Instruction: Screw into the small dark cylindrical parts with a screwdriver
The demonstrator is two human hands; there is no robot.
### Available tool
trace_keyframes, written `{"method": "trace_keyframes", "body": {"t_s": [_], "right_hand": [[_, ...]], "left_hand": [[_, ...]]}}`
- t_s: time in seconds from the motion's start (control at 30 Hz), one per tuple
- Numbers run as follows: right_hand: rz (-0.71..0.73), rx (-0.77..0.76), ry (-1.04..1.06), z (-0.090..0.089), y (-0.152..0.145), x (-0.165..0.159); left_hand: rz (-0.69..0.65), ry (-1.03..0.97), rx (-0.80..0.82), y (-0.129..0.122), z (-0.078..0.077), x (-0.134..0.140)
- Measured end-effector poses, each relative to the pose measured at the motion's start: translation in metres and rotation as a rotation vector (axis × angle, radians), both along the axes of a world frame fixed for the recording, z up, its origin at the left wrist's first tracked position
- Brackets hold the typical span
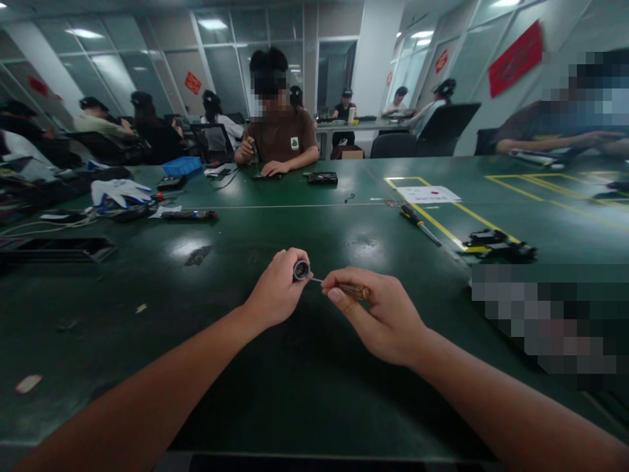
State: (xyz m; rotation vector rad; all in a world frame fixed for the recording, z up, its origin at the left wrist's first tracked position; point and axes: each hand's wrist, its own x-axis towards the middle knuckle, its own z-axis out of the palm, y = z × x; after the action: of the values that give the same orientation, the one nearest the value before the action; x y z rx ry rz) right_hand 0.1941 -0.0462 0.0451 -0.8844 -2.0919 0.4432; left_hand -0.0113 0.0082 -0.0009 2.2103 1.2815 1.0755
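My left hand (278, 288) is wrapped round a small dark cylindrical part (301, 269), whose round open end faces me. Its inside is too small to make out. In my right hand (378, 308) is a screwdriver (354, 290) with a clear amber handle, gripped between thumb and fingers. The thin metal shaft points left and its tip meets the side of the cylindrical part, near my left fingertips. Both hands are held above the green tabletop (295, 393).
Across the table a person in a brown shirt (282, 134) works with a tool. To the right lie a yellow-and-black screwdriver (420, 224), a paper sheet (428, 195) and black parts (498, 246). White gloves (120, 195), a blue bin (181, 166) and a dark pen-like tool (189, 215) are left.
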Motion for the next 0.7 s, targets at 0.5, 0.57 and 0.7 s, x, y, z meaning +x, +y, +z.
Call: {"method": "trace_keyframes", "body": {"t_s": [0.5,0.57,0.7], "right_hand": [[0.09,0.099,-0.076,0.0018,0.001,0.0007],[0.069,0.12,-0.053,0.0025,0.0004,0.0017],[0.002,0.145,-0.021,0.0008,0.0002,0.0026]], "left_hand": [[0.026,0.006,-0.014,0.0003,0.0057,0.0009],[0.022,0.014,-0.01,0.0009,0.005,0.0007],[0.02,0.009,0.0,0.0012,0.0034,0.0005]]}}
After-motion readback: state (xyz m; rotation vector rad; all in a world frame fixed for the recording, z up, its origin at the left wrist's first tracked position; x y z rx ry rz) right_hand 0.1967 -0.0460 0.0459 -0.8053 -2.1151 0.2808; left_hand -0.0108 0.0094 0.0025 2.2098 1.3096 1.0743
